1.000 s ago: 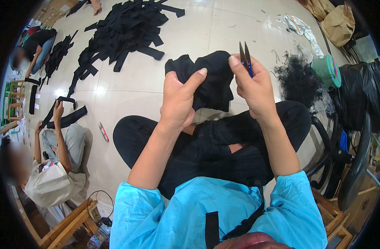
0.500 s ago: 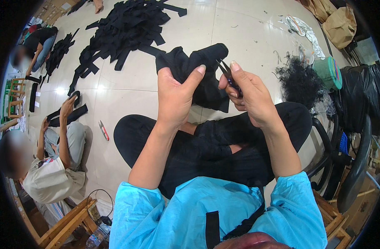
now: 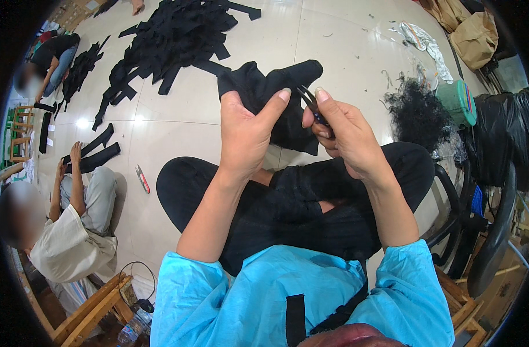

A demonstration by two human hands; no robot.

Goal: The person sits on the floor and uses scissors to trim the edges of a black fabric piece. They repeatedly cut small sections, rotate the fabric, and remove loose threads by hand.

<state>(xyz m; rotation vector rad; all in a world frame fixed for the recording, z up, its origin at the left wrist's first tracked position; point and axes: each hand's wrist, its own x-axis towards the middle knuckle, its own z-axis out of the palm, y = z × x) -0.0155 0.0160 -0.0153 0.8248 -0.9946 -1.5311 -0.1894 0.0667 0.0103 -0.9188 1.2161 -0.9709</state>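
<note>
Black fabric piece: matt, rumpled, loosely folded, held above crossed legs. Left hand: clasping its left side, thumb on top. Right hand: holding dark thread snips, blades parted, tips near the fabric. Beyond: heap of black fabric strips, tiled floor.

A bright blue shirt with loose, short sleeves fills the bottom of the frame, two black straps over its front. Plain black trousers show across the middle.
</note>
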